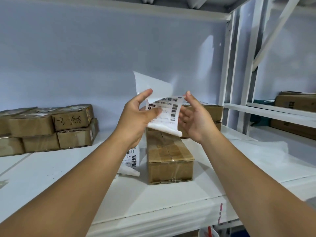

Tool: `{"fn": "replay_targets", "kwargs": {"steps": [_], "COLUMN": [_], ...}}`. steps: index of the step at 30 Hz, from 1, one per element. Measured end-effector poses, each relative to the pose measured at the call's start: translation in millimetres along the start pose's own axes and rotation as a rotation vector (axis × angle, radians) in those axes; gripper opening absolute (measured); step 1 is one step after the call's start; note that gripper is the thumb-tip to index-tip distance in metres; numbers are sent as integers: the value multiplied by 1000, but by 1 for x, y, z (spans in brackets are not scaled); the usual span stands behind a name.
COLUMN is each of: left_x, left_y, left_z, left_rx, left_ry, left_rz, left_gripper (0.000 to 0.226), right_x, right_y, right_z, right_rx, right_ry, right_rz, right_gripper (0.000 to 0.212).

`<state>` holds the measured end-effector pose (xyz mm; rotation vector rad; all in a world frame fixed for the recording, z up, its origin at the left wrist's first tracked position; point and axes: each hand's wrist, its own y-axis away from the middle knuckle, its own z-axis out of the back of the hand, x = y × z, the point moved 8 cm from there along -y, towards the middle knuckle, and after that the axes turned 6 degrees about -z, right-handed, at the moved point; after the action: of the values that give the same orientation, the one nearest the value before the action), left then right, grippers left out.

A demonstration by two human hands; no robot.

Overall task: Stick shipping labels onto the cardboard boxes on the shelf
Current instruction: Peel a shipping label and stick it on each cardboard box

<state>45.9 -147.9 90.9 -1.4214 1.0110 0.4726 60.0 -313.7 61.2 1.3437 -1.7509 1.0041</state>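
A pale blue-grey wall (102, 57) fills the upper left. White metal uprights (230, 65) stand right of centre, with a diagonal brace (275, 31) at upper right. A teal object (259, 115) sits at mid-right. A thin white sheet (266, 154) lies on the shelf (68, 168) at the right. A red-and-white container (209, 232) shows at the bottom edge.

Bare forearms (95, 168) — bare hands (138, 115) (196, 120)

Forearms raised, left hand (136, 115) pinching label (164, 110), right hand (193, 120) fingers loosely spread
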Motion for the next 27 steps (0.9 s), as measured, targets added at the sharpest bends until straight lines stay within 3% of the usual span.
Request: {"fn": "replay_targets", "kwargs": {"steps": [4, 8, 11, 14, 18, 22, 25, 27], "left_x": [12, 15, 17, 18, 22, 27, 25, 26], "left_y": [5, 4, 4, 2, -3, -3, -1, 0], "left_z": [-11, -12, -11, -8, 4, 10, 7, 4], "left_rx": [83, 107, 112, 108, 18, -55, -53, -30], "left_ry": [125, 141, 135, 145, 175, 237, 266, 259], "left_rz": [97, 126, 119, 126, 154, 205, 208, 212], "left_gripper": [56, 53, 55, 49, 20, 8, 10, 11], "right_x": [-2, 1, 3, 10, 20, 21, 31, 43], "right_y": [-1, -4, -7, -3, 6, 15, 27, 36], "right_z": [-3, 4, 8, 19, 37, 43, 62, 75], "right_rx": [50, 12, -28, -169, -384, -451, -594, -670], "right_ry": [16, -14, -10, -5, 136, 225, 256, 377], "right_rz": [7, 53, 88, 149, 321, 345, 356, 344], "right_gripper": [53, 14, 10, 11, 14, 7, 21, 43]}}
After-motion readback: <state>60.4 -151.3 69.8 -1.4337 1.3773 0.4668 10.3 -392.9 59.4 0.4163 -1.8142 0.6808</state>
